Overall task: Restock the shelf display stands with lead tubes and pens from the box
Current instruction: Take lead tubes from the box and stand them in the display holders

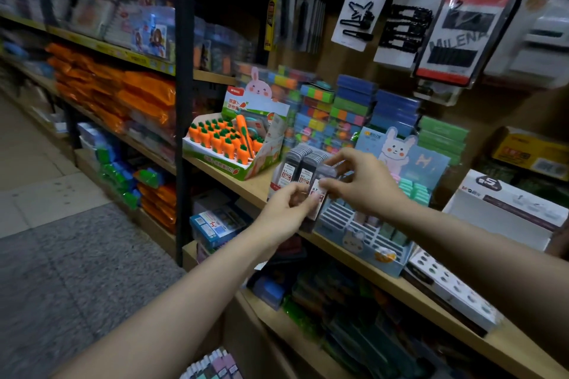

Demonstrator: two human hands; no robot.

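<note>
Centre of frame: left hand (288, 208) & right hand (358, 180) both pinch small dark plastic lead tubes (318, 194), near grey lead-tube display stand (297, 169) on wooden shelf (234, 180).

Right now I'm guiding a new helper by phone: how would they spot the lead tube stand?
Find the carrot box on the middle shelf. Just right of it, before the rabbit card, stands the lead tube stand: rows of dark grey tubes with red labels, unlike its colourful neighbours.

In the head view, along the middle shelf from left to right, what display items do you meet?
Carrot display box → dark lead tubes stand → blue rabbit display stand → white box.
</note>
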